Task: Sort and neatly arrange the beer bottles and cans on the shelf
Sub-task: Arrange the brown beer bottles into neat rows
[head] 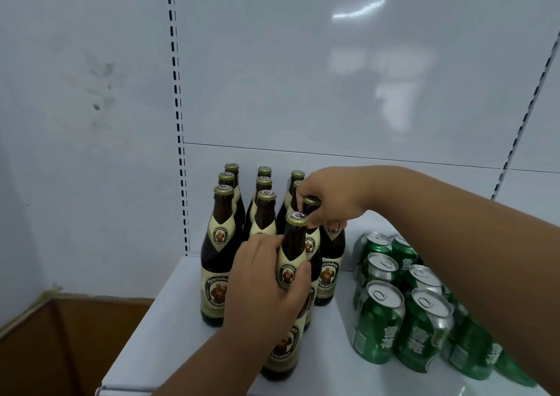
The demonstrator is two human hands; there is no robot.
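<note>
I am lining up the brown Franziskaner bottles at frame centre: my left hand (269, 277) is wrapping the front bottle (291, 274), my right hand (327, 198) pinching a neck behind. Next I am judging they need squaring beside the green cans (403, 310), lower right.

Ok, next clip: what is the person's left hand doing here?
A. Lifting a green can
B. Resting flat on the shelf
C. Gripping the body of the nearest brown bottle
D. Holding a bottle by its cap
C: the left hand wraps around the label area of the nearest brown bottle, thumb across its front, away from the green cans.
</note>
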